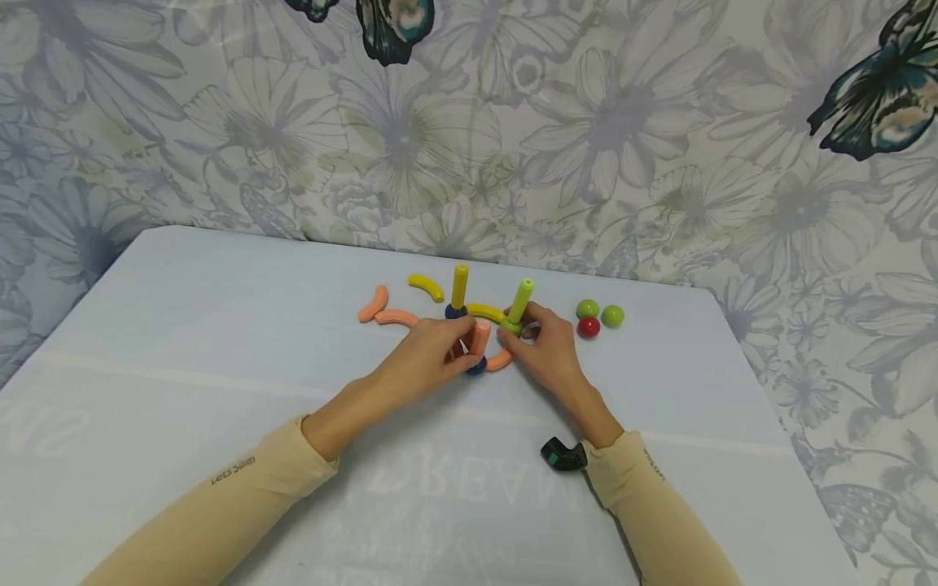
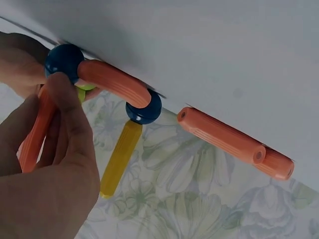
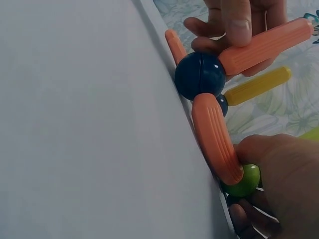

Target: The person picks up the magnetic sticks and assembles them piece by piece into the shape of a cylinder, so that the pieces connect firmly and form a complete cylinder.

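My left hand (image 1: 425,352) pinches an upright orange stick (image 1: 480,337) that stands on a dark blue ball (image 3: 199,75). Fingers of my right hand (image 1: 548,348) grip a green ball (image 3: 243,181), from which a lime green stick (image 1: 521,301) rises. Between these two balls runs a curved orange rod (image 3: 215,137). A second blue ball (image 2: 144,109) sits farther back with a yellow stick (image 1: 459,285) upright on it. One curved yellow rod (image 1: 485,312) joins that ball to the green one; another curved orange rod (image 2: 114,83) links the two blue balls.
Loose to the left lie two orange rods (image 1: 373,303) and a curved yellow rod (image 1: 426,286). Two green balls (image 1: 612,316) and a red ball (image 1: 589,327) rest on the right. The white table (image 1: 220,325) meets a flowered wall (image 1: 410,138) behind.
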### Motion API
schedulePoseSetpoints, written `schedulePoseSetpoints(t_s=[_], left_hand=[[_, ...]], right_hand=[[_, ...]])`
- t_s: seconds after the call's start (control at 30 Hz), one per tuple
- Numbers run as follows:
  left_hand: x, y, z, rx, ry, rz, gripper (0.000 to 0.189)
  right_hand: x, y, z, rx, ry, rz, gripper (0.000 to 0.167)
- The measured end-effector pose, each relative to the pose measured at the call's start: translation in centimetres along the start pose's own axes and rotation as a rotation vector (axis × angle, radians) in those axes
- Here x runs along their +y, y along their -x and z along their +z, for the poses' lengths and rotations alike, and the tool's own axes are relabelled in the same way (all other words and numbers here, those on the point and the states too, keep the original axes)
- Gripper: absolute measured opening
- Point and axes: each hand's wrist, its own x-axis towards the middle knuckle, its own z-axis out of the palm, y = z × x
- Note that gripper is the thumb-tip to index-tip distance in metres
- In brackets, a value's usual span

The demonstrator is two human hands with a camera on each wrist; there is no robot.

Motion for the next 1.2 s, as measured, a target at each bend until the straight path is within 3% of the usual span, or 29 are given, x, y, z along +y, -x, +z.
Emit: schedulePoseSetpoints(t_s=[0.17, 0.4, 0.57, 0.67, 0.77, 0.93, 1.1, 1.2], left_hand=[[-0.3, 0.2, -0.2, -0.037, 0.025, -0.045, 0.015], [-0.9, 0.4, -0.8, -0.042, -0.01, -0.108, 0.022], [-1.2, 0.5, -0.9, -0.019, -0.032, -0.103, 0.018], [-1.4, 0.5, -1.0, 0.008, -0.053, -0.104, 0.014], [-1.5, 0.5, -1.0, 0.026, -0.078, -0.113, 0.01], [-1.7, 0.4, -1.0, 0.034, -0.118, -0.128, 0.01], [-1.8, 0.4, -1.1, 0.022, -0.155, -0.144, 0.009], [-1.9, 0.5, -1.2, 0.005, -0.163, -0.161, 0.009]], right_hand=[[-0.2, -0.2, -0.2, -0.034, -0.007, 0.012, 0.031], [-0.4, -0.7, -1.3, -0.14, 0.003, 0.062, 0.029], [-0.2, -1.1, -3.5, -0.247, -0.028, 0.089, 0.033], [0.2, -1.3, -5.5, -0.264, -0.063, 0.083, 0.034], [1.0, -1.4, -7.4, -0.213, -0.065, 0.076, 0.032], [2.4, -1.3, -10.3, -0.057, -0.061, 0.13, 0.026], [4.2, -1.0, -12.6, 0.115, -0.025, 0.212, 0.029], [5.2, -0.5, -13.6, 0.147, 0.023, 0.3, 0.035]])
